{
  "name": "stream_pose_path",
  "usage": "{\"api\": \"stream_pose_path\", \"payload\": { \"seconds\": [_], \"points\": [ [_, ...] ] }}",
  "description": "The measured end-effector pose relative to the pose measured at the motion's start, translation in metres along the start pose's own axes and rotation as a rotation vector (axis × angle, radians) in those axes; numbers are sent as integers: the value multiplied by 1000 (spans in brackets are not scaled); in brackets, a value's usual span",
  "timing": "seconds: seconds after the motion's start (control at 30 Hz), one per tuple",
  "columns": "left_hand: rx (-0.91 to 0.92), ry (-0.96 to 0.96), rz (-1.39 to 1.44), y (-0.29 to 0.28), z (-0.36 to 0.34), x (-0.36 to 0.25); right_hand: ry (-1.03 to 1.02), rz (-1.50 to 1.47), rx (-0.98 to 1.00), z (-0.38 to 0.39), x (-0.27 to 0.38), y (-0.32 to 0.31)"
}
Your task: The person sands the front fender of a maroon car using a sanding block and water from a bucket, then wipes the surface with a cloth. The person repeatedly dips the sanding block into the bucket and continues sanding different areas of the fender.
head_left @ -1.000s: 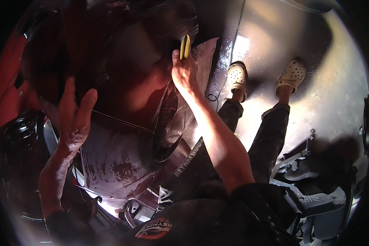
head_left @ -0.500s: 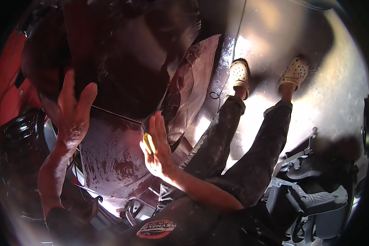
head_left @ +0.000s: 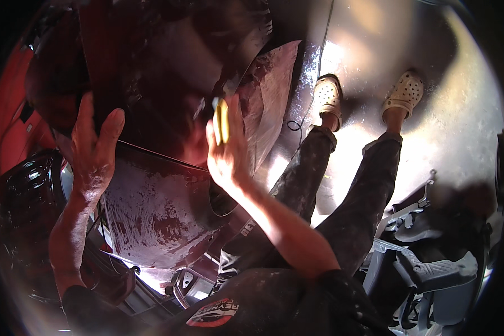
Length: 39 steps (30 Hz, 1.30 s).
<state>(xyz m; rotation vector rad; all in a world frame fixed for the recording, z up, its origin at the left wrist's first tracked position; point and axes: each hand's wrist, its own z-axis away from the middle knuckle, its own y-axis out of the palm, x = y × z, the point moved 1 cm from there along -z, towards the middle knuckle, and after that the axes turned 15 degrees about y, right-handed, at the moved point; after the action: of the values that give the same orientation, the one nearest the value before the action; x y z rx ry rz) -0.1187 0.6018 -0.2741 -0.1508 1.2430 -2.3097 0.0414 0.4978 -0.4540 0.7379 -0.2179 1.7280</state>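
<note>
My left hand point(head_left: 94, 159) lies over the dark red car body panel point(head_left: 151, 95), its fingers stretched out and the thumb apart. Nothing shows in it. Farther right, my right hand point(head_left: 230, 154) holds a thin yellow-and-white pad point(head_left: 223, 121) along its thumb side, close to the panel; the hand's fingertips are blurred. Nearer to me is a lower panel point(head_left: 157, 215) with whitish, patchy smears over dull dark red. A narrow gap runs between the two panels. What lies beneath both palms is hidden.
A glossy black rounded part point(head_left: 31, 185) and a bright red body section point(head_left: 8, 126) are at the left. A thin cable point(head_left: 321, 61) trails over the floor beside my light clogs point(head_left: 327, 95). Grey plastic parts point(head_left: 431, 271) stand at the lower right.
My right hand has slid away from me and slightly right with the pad, from beside the panel gap onto the farther panel. The left hand has shifted slightly left and stays outstretched.
</note>
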Motion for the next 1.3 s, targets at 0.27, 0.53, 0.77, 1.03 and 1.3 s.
{"api": "stream_pose_path", "payload": {
  "seconds": [0.27,0.53,0.77,1.03,1.3],
  "points": [
    [9,248,-386,-2,13,25,171,25,68,-57,-5,-46],
    [-13,-75,-113,0,4,-1,-245,249,18,11,-9,-12],
    [-124,74,-85,6,7,6,-248,217,36,13,-7,-11],
    [21,-113,-144,-2,7,-1,92,92,-2,-84,2,-21],
    [33,-37,-74,-4,7,6,-229,188,-78,-31,-17,-9]
  ]
}}
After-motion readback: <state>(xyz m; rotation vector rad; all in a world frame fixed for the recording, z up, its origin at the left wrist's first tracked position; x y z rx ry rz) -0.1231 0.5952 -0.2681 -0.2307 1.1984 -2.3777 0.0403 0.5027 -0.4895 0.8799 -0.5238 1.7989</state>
